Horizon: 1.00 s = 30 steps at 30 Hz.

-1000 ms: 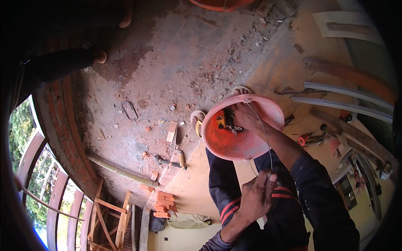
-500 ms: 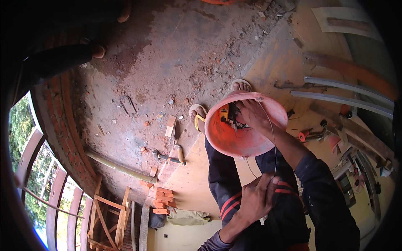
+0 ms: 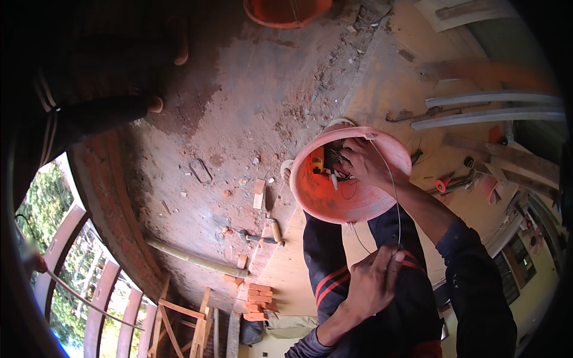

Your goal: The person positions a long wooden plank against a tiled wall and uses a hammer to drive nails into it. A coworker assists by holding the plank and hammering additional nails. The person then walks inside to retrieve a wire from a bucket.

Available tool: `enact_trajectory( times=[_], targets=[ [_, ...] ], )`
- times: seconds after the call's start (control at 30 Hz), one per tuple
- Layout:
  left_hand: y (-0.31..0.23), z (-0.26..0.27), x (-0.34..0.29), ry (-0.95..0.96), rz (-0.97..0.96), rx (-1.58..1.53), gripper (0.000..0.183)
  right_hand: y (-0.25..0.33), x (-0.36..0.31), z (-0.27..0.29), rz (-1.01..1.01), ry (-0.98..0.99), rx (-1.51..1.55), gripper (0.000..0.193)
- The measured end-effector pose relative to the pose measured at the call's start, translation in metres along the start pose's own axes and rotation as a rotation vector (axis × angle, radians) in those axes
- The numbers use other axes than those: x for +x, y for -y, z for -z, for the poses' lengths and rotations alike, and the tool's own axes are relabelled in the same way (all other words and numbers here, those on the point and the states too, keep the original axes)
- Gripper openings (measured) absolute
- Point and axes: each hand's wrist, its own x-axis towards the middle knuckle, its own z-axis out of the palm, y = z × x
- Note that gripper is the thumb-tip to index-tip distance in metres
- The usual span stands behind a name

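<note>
A worn orange-red bucket hangs tilted in front of my legs, its mouth turned up toward me. My left hand is closed around its thin wire handle, below the near rim. Inside the bucket is my right hand, fingers bent in among dark, thin items. What they grip is partly hidden. Beside those fingers lie a yellow-and-black tape measure and a small white piece. A thin dark wire loops against the inner wall.
A hammer, a wood block and stacked bricks lie left of my legs, near a bamboo pole. Another orange bucket stands at the far edge. A person's leg is upper left. Metal bars lie right.
The view has shifted, so the floor things sit further right and the far orange bucket shows more. The white piece in the bucket is now plainer, beside my right fingers. My left hand keeps the handle.
</note>
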Motion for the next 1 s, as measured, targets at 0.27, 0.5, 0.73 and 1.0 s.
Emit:
enact_trajectory(
  times=[0.27, 0.5, 0.73, 1.0],
  targets=[
    [-0.033, 0.014, -0.042, 0.141, -0.129, 0.187, 0.013, 0.071, -0.050, 0.046, -0.264, -0.306, 0.180, 0.016],
    [-0.062, -0.017, -0.085, 0.384, -0.055, 0.344, 0.018, 0.125, -0.132, 0.062, -0.530, -0.504, 0.296, 0.019],
    [-0.040, -0.105, -0.129, 0.429, -0.074, 0.476, 0.021, 0.134, -0.233, 0.033, -0.627, -0.545, 0.434, 0.014],
    [-0.004, -0.252, -0.187, 0.487, -0.061, 0.584, 0.023, 0.109, -0.412, 0.000, -0.741, -0.671, 0.073, 0.010]
  ],
)
